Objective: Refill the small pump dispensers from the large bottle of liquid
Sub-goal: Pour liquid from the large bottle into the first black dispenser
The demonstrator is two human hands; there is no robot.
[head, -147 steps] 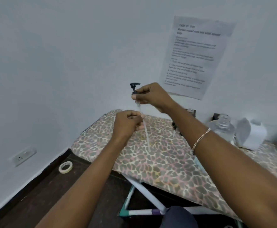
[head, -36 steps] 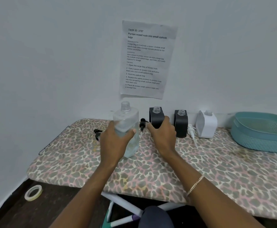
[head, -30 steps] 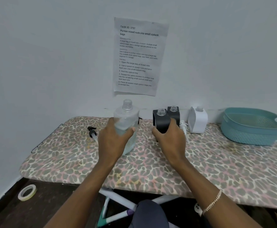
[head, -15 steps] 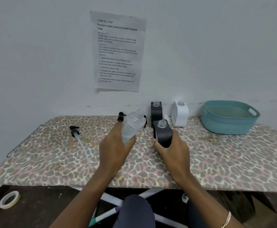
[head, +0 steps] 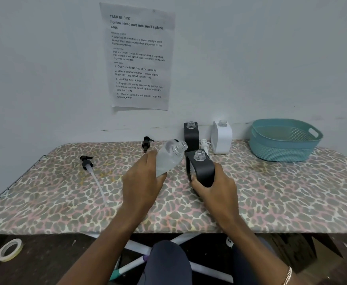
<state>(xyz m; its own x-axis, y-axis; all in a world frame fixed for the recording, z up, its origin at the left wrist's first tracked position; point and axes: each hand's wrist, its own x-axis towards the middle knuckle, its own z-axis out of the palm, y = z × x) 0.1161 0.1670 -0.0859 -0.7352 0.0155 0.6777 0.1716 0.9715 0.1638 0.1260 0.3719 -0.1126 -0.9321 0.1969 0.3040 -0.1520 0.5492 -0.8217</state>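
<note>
My left hand [head: 142,182] grips the large clear bottle [head: 169,157], uncapped and tilted right, its open neck close to the mouth of a small black dispenser [head: 202,168]. That dispenser has no pump and my right hand [head: 214,190] holds it by its lower part on the leopard-print board [head: 281,194]. A second open black dispenser [head: 191,134] and an open white one [head: 222,136] stand by the wall. A black pump with a long tube [head: 88,164] lies at the left, another black pump [head: 146,143] behind the bottle, a white pump [head: 205,143] beside the white dispenser.
A teal plastic basket [head: 284,139] stands at the back right of the board. A printed sheet [head: 137,56] hangs on the wall. A roll of tape [head: 8,249] lies on the dark floor at the lower left. The board's legs cross beneath it.
My left hand has lifted the clear bottle and tipped it toward the right. My right hand pulled one black dispenser forward from the wall row. The view swung right.
</note>
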